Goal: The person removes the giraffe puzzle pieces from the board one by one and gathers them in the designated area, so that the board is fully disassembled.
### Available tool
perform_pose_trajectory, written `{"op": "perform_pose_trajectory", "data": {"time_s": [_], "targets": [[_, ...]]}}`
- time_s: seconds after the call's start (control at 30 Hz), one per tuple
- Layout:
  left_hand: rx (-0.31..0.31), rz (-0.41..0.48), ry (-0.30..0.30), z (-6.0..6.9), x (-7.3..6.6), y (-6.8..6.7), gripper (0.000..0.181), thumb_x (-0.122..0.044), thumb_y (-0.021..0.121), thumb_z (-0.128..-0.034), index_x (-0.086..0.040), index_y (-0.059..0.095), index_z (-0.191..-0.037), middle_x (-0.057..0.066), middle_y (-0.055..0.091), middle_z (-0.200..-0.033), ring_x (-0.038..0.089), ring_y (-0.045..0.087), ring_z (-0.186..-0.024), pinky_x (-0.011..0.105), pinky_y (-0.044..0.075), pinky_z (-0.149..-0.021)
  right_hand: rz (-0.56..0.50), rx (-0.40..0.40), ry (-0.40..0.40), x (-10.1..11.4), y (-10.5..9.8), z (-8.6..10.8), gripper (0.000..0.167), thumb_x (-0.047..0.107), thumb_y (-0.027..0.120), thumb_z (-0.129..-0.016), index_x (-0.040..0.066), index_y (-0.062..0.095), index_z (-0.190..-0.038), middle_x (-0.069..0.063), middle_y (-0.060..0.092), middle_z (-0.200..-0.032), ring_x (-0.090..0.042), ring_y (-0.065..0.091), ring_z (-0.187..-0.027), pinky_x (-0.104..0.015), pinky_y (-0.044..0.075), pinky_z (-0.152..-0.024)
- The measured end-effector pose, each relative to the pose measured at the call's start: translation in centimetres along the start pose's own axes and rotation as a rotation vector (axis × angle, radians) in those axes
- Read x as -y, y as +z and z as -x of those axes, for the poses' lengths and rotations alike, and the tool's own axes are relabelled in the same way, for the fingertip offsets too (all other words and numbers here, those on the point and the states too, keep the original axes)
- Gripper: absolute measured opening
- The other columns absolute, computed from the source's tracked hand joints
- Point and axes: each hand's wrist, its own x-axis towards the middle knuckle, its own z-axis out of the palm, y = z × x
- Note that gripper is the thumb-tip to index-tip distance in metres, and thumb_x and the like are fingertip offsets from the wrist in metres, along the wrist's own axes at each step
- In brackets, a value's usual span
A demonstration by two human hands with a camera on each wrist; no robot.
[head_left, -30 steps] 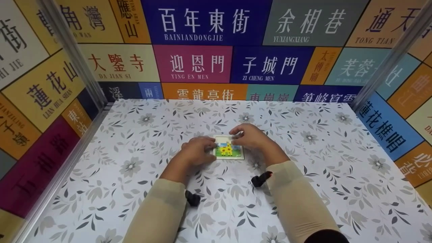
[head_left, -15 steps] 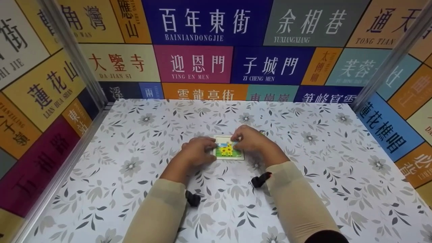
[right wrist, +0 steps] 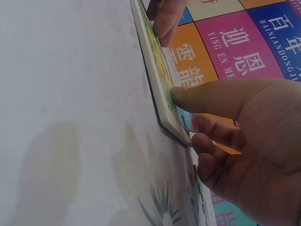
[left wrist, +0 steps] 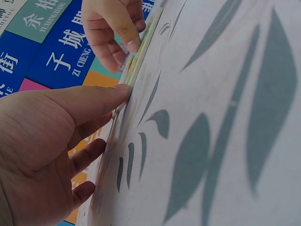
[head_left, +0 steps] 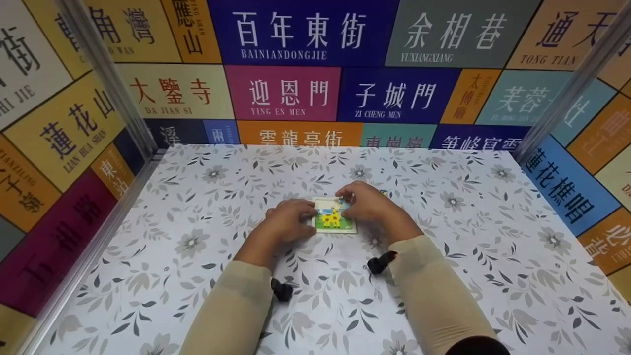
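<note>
A small square puzzle board (head_left: 335, 230) with a yellow giraffe on green lies flat on the patterned cloth. The left hand (head_left: 288, 220) grips its left side, thumb by the near corner and fingers farther up. In the left wrist view the thumb of the left hand (left wrist: 51, 136) presses the edge of the board (left wrist: 139, 59). The right hand (head_left: 368, 203) is over the upper right corner. The right wrist view shows the right hand (right wrist: 254, 136) with its thumb on the board (right wrist: 162, 101) and a small blue and red piece (right wrist: 187, 118) pinched against curled fingers.
White cloth (head_left: 197, 296) with grey leaves and flowers covers the table. Colourful panels of lettering (head_left: 291, 93) stand behind it and along both sides. A small green and yellow thing (head_left: 384, 194) shows just behind the right hand.
The right hand has moved slightly left and down onto the board's upper right part, and a blue patch shows by its fingers. The left hand and the board have stayed in place.
</note>
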Motion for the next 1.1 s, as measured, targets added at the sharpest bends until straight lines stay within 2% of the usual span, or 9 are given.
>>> {"op": "perform_pose_trajectory", "data": {"time_s": [0.07, 0.23, 0.43, 0.67, 0.77, 0.93, 1.1], "targets": [[0.0, 0.003, -0.002, 0.0, 0.0, 0.0, 0.048, -0.033, 0.08, -0.0945, -0.028, 0.071, -0.141, -0.011, 0.054, -0.163, 0.028, 0.041, -0.158, 0.067, 0.029, -0.122, -0.007, -0.013, 0.003, 0.0, -0.1, 0.0, 0.047, 0.013, 0.081, -0.093, 0.017, 0.07, -0.139, -0.008, 0.064, -0.131, -0.028, 0.062, -0.118, -0.048, 0.054, -0.104], [0.004, 0.0, -0.005, -0.1, 0.0, 0.0, 0.048, -0.033, 0.081, -0.0945, -0.028, 0.071, -0.141, -0.012, 0.054, -0.163, 0.028, 0.04, -0.158, 0.067, 0.029, -0.122, 0.023, -0.05, 0.002, -0.2, -0.1, 0.0, 0.045, 0.004, 0.075, -0.093, 0.017, 0.073, -0.136, -0.008, 0.067, -0.127, -0.028, 0.063, -0.112, -0.046, 0.054, -0.099], [0.008, -0.006, -0.011, -0.2, 0.0, -0.1, 0.048, -0.033, 0.081, -0.0942, -0.029, 0.071, -0.141, -0.012, 0.054, -0.163, 0.027, 0.04, -0.159, 0.066, 0.029, -0.122, 0.07, -0.07, -0.008, -0.1, -0.1, -0.1, 0.043, 0.004, 0.073, -0.095, 0.017, 0.075, -0.135, -0.009, 0.067, -0.123, -0.027, 0.063, -0.109, -0.046, 0.055, -0.097], [0.022, 0.011, -0.029, -0.2, 0.0, 0.0, 0.049, -0.034, 0.081, -0.0943, -0.029, 0.07, -0.142, -0.013, 0.053, -0.163, 0.026, 0.039, -0.159, 0.065, 0.027, -0.125, 0.057, -0.062, 0.025, -0.1, -0.2, -0.1, 0.042, 0.006, 0.073, -0.096, 0.018, 0.075, -0.136, -0.007, 0.067, -0.128, -0.028, 0.065, -0.118, -0.048, 0.056, -0.103], [0.02, 0.016, -0.028, -0.2, 0.0, 0.0, 0.049, -0.034, 0.081, -0.0941, -0.03, 0.07, -0.142, -0.013, 0.053, -0.163, 0.025, 0.039, -0.159, 0.064, 0.026, -0.125, 0.028, -0.058, 0.031, -0.3, -0.5, 0.0, 0.041, 0.009, 0.073, -0.097, 0.019, 0.074, -0.136, -0.006, 0.067, -0.13, -0.028, 0.066, -0.118, -0.046, 0.057, -0.101], [0.005, 0.026, -0.028, -0.1, 0.0, 0.0, 0.047, -0.034, 0.08, -0.0941, -0.029, 0.071, -0.14, -0.013, 0.053, -0.163, 0.024, 0.039, -0.16, 0.064, 0.024, -0.128, -0.079, -0.077, 0.049, -0.8, -1.8, 0.5, 0.04, 0.013, 0.069, -0.099, 0.022, 0.072, -0.138, -0.006, 0.068, -0.133, -0.028, 0.066, -0.116, -0.042, 0.059, -0.087], [0.005, 0.036, -0.035, 0.1, -0.2, 0.0, 0.048, -0.032, 0.08, -0.094, -0.029, 0.071, -0.141, -0.014, 0.052, -0.163, 0.023, 0.038, -0.16, 0.063, 0.022, -0.13, -0.177, -0.135, 0.04, -1.9, -3.4, 1.0, 0.044, 0.014, 0.069, -0.1, 0.02, 0.068, -0.143, -0.007, 0.068, -0.14, -0.029, 0.064, -0.126, -0.041, 0.057, -0.092]]}}
